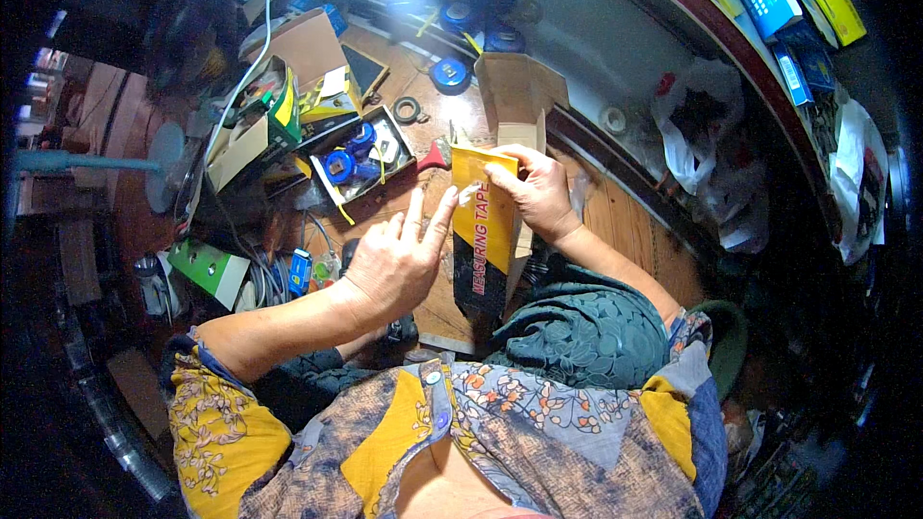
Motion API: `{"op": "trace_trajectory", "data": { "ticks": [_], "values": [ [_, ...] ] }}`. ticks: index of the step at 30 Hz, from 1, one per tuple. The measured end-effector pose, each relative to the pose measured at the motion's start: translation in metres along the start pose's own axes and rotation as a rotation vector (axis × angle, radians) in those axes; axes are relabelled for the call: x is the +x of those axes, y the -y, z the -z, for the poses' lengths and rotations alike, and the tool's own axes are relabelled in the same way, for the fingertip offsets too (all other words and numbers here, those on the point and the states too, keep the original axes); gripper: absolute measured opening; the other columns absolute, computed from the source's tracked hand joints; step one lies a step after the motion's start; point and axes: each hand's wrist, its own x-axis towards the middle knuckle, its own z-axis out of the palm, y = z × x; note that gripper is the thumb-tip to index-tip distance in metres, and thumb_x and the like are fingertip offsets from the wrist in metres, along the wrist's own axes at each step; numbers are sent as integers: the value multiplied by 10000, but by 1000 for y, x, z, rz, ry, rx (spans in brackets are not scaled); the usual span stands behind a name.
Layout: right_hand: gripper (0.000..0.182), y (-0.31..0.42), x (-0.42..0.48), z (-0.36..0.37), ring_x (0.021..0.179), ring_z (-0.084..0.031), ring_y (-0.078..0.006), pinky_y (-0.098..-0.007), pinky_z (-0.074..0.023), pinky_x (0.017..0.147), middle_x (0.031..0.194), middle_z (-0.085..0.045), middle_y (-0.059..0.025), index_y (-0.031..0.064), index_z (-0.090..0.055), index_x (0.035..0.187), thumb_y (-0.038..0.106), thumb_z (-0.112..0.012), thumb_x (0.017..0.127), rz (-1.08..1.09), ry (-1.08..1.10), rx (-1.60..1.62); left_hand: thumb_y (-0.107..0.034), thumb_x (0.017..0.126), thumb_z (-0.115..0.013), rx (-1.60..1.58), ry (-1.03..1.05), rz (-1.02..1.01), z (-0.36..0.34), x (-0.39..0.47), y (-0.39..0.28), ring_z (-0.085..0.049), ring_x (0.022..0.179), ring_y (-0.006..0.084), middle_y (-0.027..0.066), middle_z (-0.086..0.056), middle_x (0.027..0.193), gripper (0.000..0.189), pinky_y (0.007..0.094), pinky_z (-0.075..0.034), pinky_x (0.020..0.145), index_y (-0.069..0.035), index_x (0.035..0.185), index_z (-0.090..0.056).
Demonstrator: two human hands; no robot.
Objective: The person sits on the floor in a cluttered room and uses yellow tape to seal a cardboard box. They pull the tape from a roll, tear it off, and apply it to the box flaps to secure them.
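My right hand (pixel 537 191) grips the upper end of a yellow and black cardboard box (pixel 472 231) printed "MEASURING TAPE", thumb on its printed face. The box stands on end, tilted, with a brown cardboard flap (pixel 520 86) raised beyond it. My left hand (pixel 396 259) is beside the box, fingers spread, with a fingertip close to its printed side; whether it touches is unclear. Left of the box lies a scraper or brush with a red handle (pixel 434 157). An open carton (pixel 393 176) holds blue round tape measures (pixel 339 166).
Another blue tape measure (pixel 450 76) and a roll of dark tape (pixel 407 109) lie beyond. Open cartons (pixel 252 137) crowd the left, crossed by a white cable (pixel 268 7). Plastic bags (pixel 692 137) and a dark red shelf edge (pixel 750 50) are at right.
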Motion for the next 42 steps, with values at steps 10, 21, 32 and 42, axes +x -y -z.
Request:
{"op": "trace_trajectory", "data": {
  "ticks": [10, 21, 32, 42],
  "values": [
    [243, 1, -5, -3, 787, -654, -165, -281, -512, 714, 888, -684, -102, 25, -674, 1008, 182, -677, 824, 5, -9, -62, -301, 806, -666, -239, 135, 122, -9, -10, -21, -598, 1029, 421, 400, -476, 1226, 920, 406, -547, 777, 54, 1464, -131],
    [327, 20, -5, -3, 797, -674, -224, -318, -541, 695, 941, -655, -109, 146, -606, 1126, 85, -668, 810, 149, -25, -183, -341, 815, -662, -266, 111, 147, 10, -1, -23, -626, 983, 347, 327, -512, 1236, 889, 381, -548, 757, 77, 1440, -187],
    [166, 7, -1, 6, 818, -607, -143, -269, -504, 723, 900, -586, -66, 34, -585, 1002, -14, -606, 845, 150, -21, -287, -402, 829, -651, -119, 265, 187, 22, -7, -22, -650, 877, 383, 367, -527, 1151, 948, 390, -549, 696, 68, 1460, -122],
    [175, 8, -9, 7, 772, -657, -235, -303, -519, 678, 870, -627, -101, 80, -614, 974, 64, -684, 815, 325, -14, -294, -355, 846, -644, -376, 85, 292, 15, -5, 60, -685, 721, 257, 173, -667, 813, 526, 371, -529, 637, -33, 1250, -543]
  ]
}}
